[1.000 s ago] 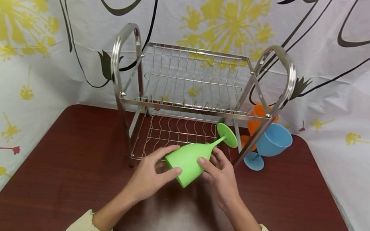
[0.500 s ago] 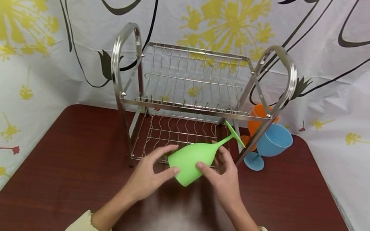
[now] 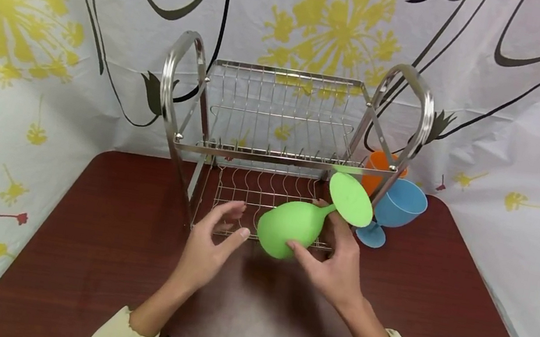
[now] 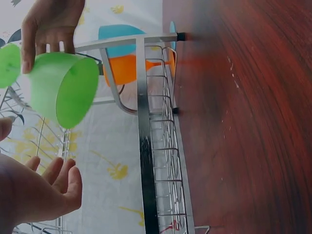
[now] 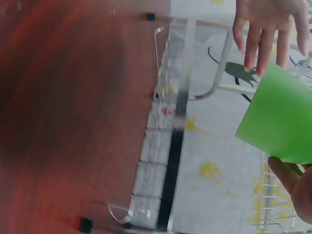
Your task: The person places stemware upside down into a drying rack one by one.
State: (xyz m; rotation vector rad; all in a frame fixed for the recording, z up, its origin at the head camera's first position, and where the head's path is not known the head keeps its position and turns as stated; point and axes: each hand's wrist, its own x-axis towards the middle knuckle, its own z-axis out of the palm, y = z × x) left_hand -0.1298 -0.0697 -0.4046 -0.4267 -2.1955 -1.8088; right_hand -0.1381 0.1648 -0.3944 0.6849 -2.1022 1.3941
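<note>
A bright green plastic goblet (image 3: 289, 227) is held up in front of the wire rack, tilted so its round foot points up and to the right. My right hand (image 3: 341, 271) grips it around the bowl near the stem, thumb on the near side. Just left of the bowl, my left hand (image 3: 204, 249) holds nothing; its fingers are relaxed and spread. In the left wrist view, the mouth of the goblet (image 4: 75, 92) faces the camera, with a gap between it and the left hand (image 4: 44, 192). The right wrist view shows the right fingers (image 5: 285, 178) against the bowl.
A two-tier metal dish rack (image 3: 271, 160) stands at the back of the dark red table (image 3: 102, 260). Beside its right legs are a blue goblet (image 3: 399, 206) and an orange goblet (image 3: 379, 165), the latter partly behind the rack frame. A patterned white sheet (image 3: 518, 143) hangs behind.
My left hand has let go of the goblet's rim and drawn back to the left. My right hand has carried the goblet slightly right and up, turning its foot toward the camera.
</note>
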